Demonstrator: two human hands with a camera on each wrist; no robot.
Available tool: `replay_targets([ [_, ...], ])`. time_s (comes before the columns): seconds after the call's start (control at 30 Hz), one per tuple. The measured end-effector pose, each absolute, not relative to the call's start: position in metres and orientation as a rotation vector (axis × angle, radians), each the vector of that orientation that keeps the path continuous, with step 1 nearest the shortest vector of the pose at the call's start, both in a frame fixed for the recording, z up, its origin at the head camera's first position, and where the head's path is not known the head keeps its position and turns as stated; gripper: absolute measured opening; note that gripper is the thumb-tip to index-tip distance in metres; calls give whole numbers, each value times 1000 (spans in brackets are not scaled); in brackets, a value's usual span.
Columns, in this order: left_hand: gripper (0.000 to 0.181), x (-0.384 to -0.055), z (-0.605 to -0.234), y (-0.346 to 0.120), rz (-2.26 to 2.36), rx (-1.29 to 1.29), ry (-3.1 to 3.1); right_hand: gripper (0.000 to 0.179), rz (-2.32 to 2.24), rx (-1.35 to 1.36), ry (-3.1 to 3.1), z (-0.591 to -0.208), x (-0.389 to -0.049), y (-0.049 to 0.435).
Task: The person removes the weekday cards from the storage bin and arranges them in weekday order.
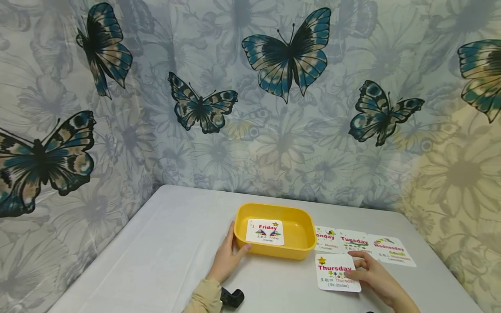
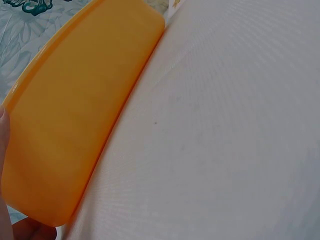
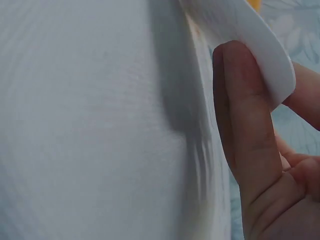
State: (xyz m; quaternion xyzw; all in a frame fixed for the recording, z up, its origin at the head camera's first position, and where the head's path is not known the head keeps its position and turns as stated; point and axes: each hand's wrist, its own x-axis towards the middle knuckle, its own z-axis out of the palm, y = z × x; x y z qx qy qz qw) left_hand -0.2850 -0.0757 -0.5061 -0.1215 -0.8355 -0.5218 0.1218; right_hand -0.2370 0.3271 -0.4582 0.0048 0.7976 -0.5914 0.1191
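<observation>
My left hand (image 1: 228, 257) grips the left end of a yellow plastic basket (image 1: 299, 232), its thumb at the front rim. In the left wrist view the basket's side (image 2: 85, 100) fills the left part, with only bits of the hand at the edge. A white "Friday" card (image 1: 265, 232) lies inside the basket, face up. Right of it, my right hand (image 1: 373, 278) pinches a "Thursday" card (image 1: 336, 280) by its right edge. The right wrist view shows this card (image 3: 272, 60) between fingers and thumb, tilted above the table.
Behind the right hand, "Monday" (image 1: 325, 239), "Tuesday" (image 1: 352, 240) and "Wednesday" (image 1: 391, 251) cards lie in a row on the white table (image 1: 156, 248). The basket stands close to the Monday card. Butterfly-patterned cloth (image 1: 282, 143) hangs behind the table.
</observation>
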Motion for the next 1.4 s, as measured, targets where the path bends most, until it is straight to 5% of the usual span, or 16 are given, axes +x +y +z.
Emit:
replay_targets([
  [0.77,92,-284,-510,-75,-1525,-357,-2450,79,-993,212,2846,-449,-252,301],
  [1.4,93,-286,-506,-77,-1512,-346,-2456,80,-918,205,2856,-453,-259,303],
])
